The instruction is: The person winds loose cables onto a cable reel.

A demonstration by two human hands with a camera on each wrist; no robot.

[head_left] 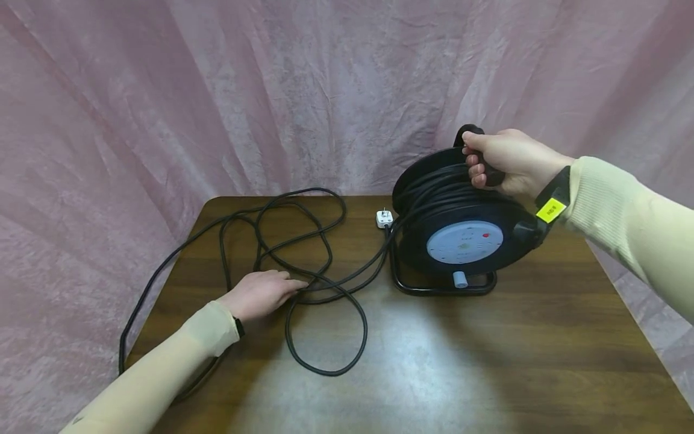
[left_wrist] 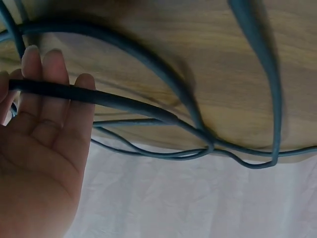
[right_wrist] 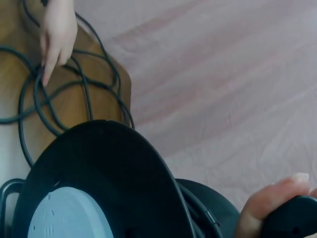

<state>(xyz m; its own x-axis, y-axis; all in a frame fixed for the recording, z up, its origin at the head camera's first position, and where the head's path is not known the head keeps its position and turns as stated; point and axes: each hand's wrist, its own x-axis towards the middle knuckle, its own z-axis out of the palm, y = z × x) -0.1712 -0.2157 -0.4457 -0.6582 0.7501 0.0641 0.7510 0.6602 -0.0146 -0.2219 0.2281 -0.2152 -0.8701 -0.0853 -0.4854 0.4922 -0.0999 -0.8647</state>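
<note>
Black cable (head_left: 365, 325) is being carried by the tabletop (head_left: 423, 374) in crossing loops beside the reel (head_left: 455, 214) in the head view, pinched by the left hand (head_left: 262, 294); the handle (head_left: 494, 177) is being gripped by the right hand (head_left: 512, 157). Knotting is being risked by those crossings, should slack be pulled. In the left wrist view, the pinch is being partly cut off; in the right wrist view, most of the handle.

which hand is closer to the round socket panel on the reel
Right. The right hand grips the black handle just above the round socket panel; the left hand is well off to the panel's left, at the black cable.
</note>
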